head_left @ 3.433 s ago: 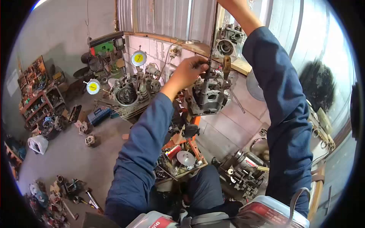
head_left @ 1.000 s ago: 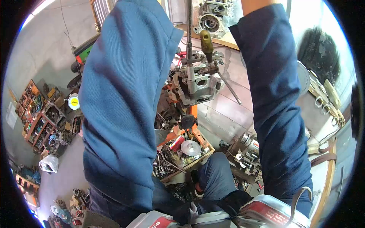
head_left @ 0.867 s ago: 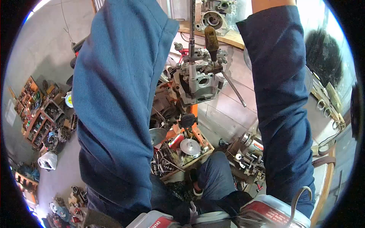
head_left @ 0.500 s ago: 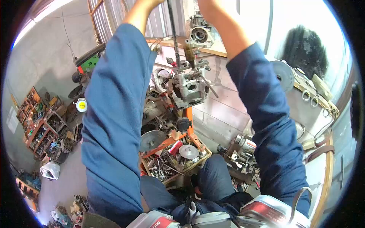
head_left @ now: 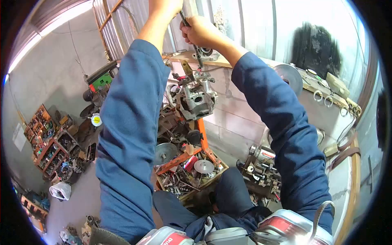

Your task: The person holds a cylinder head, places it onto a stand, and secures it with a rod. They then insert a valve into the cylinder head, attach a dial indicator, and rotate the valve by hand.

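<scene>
My right hand (head_left: 200,32) is closed round a long dark metal rod (head_left: 199,57), which slants down to the top of a grey metal engine part (head_left: 197,100). My left hand (head_left: 166,5) is beside the rod's upper end, cut off by the top edge, so its fingers are hidden. A flat, olive-brown piece (head_left: 187,69) sticks up from the engine part, left of the rod's lower end. An orange stand (head_left: 201,130) carries the engine part in front of me.
Below the stand, a wooden tray (head_left: 192,195) holds loose metal parts and a silver disc (head_left: 203,166). A machine (head_left: 261,169) stands low on the right. A wooden ledge (head_left: 265,62) runs along the wall. Parts racks (head_left: 51,153) stand at the left.
My right hand has come into view, lower on the rod. The rod leans more, and the olive-brown piece has swung to its left. The whole view has shifted slightly.
</scene>
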Motion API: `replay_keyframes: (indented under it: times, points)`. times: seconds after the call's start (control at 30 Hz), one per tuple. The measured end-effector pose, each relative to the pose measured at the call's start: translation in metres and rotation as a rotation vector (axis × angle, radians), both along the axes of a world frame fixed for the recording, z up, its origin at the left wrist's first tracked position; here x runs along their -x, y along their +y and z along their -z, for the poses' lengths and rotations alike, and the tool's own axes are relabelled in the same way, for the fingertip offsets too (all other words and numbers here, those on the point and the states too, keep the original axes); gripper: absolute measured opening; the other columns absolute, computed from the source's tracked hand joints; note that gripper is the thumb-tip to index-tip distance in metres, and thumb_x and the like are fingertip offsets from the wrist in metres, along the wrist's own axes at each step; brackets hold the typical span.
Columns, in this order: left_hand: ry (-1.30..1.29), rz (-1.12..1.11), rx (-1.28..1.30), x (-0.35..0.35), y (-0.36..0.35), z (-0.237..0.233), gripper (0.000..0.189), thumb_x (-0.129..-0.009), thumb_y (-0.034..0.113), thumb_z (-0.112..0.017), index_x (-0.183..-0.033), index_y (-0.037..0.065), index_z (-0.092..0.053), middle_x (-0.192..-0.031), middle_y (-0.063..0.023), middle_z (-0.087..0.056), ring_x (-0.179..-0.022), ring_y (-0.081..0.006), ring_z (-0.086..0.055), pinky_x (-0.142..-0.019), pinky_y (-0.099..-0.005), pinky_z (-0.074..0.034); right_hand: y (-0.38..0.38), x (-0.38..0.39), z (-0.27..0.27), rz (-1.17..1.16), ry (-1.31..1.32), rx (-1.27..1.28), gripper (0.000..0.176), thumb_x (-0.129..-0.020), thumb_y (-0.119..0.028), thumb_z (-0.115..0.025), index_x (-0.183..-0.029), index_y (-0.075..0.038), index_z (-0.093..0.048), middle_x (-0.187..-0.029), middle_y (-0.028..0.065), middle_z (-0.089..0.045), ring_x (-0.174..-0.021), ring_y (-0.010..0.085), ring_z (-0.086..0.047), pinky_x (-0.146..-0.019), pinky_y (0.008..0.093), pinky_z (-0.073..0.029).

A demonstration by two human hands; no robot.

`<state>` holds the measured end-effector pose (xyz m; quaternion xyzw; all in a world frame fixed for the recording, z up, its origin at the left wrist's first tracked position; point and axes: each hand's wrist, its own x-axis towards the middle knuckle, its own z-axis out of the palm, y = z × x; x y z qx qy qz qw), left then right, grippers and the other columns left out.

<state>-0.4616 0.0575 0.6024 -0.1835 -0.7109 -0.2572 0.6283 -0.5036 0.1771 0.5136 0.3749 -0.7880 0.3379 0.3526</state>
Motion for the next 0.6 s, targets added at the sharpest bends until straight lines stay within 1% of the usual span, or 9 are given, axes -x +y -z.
replay_keyframes:
  times: [0.03,0.13,0.17,0.27,0.4,0.43,0.5,0.53,0.6]
  points:
    - [0.090,-0.089,0.023,0.046,-0.011,0.001,0.059,-0.087,0.019,-0.076,-0.139,0.001,-0.056,-0.115,-0.0279,-0.071,-0.109,-0.0391,-0.069,-0.092,-0.0446,-0.054,0.004,-0.007,0.004,-0.041,-0.133,0.045,0.019,-0.103,-0.012,-0.055,-0.092,0.001,-0.063,-0.076,0.0086,-0.068,-0.068,0.0193,-0.068,-0.068,0.0349,-0.056]
    - [-0.449,0.158,-0.076,0.005,0.009,0.015,0.054,-0.088,0.020,-0.075,-0.136,0.000,-0.059,-0.117,-0.0287,-0.070,-0.112,-0.0380,-0.068,-0.095,-0.0437,-0.054,0.016,0.000,0.018,-0.026,-0.114,0.031,0.020,-0.095,-0.018,-0.061,-0.098,-0.001,-0.071,-0.080,0.0154,-0.074,-0.077,0.0297,-0.075,-0.076,0.0417,-0.057]
    - [-0.470,0.197,-0.082,0.003,0.011,0.018,0.049,-0.088,0.022,-0.075,-0.129,-0.001,-0.063,-0.117,-0.0272,-0.070,-0.113,-0.0388,-0.068,-0.096,-0.0447,-0.054,0.016,0.012,0.021,0.017,-0.022,0.027,0.019,-0.096,-0.016,-0.060,-0.098,0.000,-0.071,-0.076,0.0143,-0.074,-0.074,0.0266,-0.075,-0.075,0.0404,-0.057]
    - [0.028,-0.011,0.040,0.032,0.015,0.039,0.045,-0.086,0.025,-0.077,-0.121,-0.001,-0.067,-0.113,-0.0243,-0.073,-0.106,-0.0382,-0.071,-0.090,-0.0452,-0.056,0.020,0.006,0.021,-0.031,-0.161,0.087,0.019,-0.097,-0.015,-0.059,-0.097,0.000,-0.071,-0.075,0.0136,-0.074,-0.076,0.0264,-0.075,-0.075,0.0404,-0.057]
    - [-0.268,0.019,0.067,0.022,0.015,0.029,0.050,-0.083,0.029,-0.080,-0.120,-0.002,-0.067,-0.118,-0.0247,-0.070,-0.111,-0.0387,-0.068,-0.092,-0.0455,-0.055,0.023,0.011,0.025,-0.039,-0.158,0.088,0.023,-0.099,-0.019,-0.062,-0.099,0.002,-0.070,-0.078,0.0122,-0.075,-0.076,0.0252,-0.075,-0.075,0.0400,-0.057]
    - [-0.169,-0.175,0.132,0.033,0.014,0.031,0.039,-0.086,0.025,-0.076,-0.113,-0.001,-0.067,-0.104,-0.0226,-0.072,-0.098,-0.0403,-0.069,-0.085,-0.0464,-0.057,0.026,0.018,0.024,-0.124,-0.169,0.077,0.024,-0.098,-0.021,-0.063,-0.101,0.002,-0.070,-0.080,0.0117,-0.076,-0.075,0.0244,-0.074,-0.075,0.0398,-0.057]
    - [-0.314,-0.008,0.086,0.028,0.013,0.032,0.035,-0.091,0.026,-0.075,-0.110,-0.003,-0.070,-0.099,-0.0178,-0.075,-0.088,-0.0290,-0.073,-0.080,-0.0381,-0.058,0.035,0.030,0.021,-0.295,-0.193,0.058,0.026,-0.098,-0.023,-0.067,-0.104,0.002,-0.071,-0.084,0.0108,-0.077,-0.074,0.0229,-0.073,-0.075,0.0393,-0.057]
    - [-0.384,0.074,0.064,0.023,0.013,0.032,0.034,-0.093,0.027,-0.074,-0.109,-0.003,-0.071,-0.097,-0.0154,-0.076,-0.083,-0.0233,-0.074,-0.077,-0.0340,-0.059,0.044,-0.012,0.000,-0.075,-0.265,0.014,0.023,-0.099,-0.017,-0.065,-0.109,0.004,-0.068,-0.101,0.0114,-0.075,-0.090,0.0180,-0.072,-0.083,0.0356,-0.057]
    - [-0.486,0.301,0.014,0.025,0.010,0.030,0.031,-0.097,0.024,-0.071,-0.108,-0.005,-0.072,-0.095,-0.0133,-0.078,-0.078,-0.0181,-0.076,-0.075,-0.0303,-0.060,0.050,0.038,-0.028,-0.340,-0.042,0.342,0.033,-0.096,-0.018,-0.069,-0.121,0.001,-0.065,-0.119,0.0147,-0.070,-0.108,0.0219,-0.067,-0.096,0.0364,-0.052]
